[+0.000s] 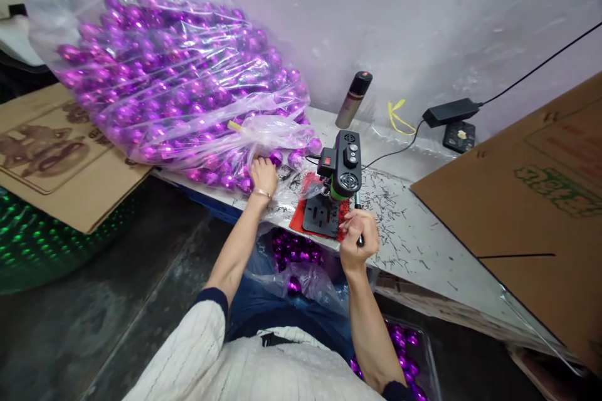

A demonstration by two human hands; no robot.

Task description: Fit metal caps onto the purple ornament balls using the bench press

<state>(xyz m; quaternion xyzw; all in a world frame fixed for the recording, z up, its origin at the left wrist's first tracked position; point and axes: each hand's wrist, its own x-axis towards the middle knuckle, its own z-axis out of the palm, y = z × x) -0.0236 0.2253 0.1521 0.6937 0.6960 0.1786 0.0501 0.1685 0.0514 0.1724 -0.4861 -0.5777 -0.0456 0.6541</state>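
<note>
My left hand point(264, 177) is at the mouth of a big clear plastic bag point(197, 97) full of shiny purple balls. Its fingers are curled down, the fingertips hidden, beside a purple ball point(276, 158). A small black bench machine point(347, 163), which looks like a mini drill press, stands in front of me, its slotted base plate point(320, 216) on a red mat point(298, 220). I see no ball on that plate. My right hand point(360, 235) is closed round the black-ended lever point(360, 241) at the machine's right side.
Dark thin scraps point(383, 219) litter the white table. Behind stand a spray can point(353, 100) and a power adapter point(451, 111) with its cable. Cardboard boxes rise at right point(527, 200) and left point(70, 163). More purple balls point(294, 250) lie in plastic below the table edge.
</note>
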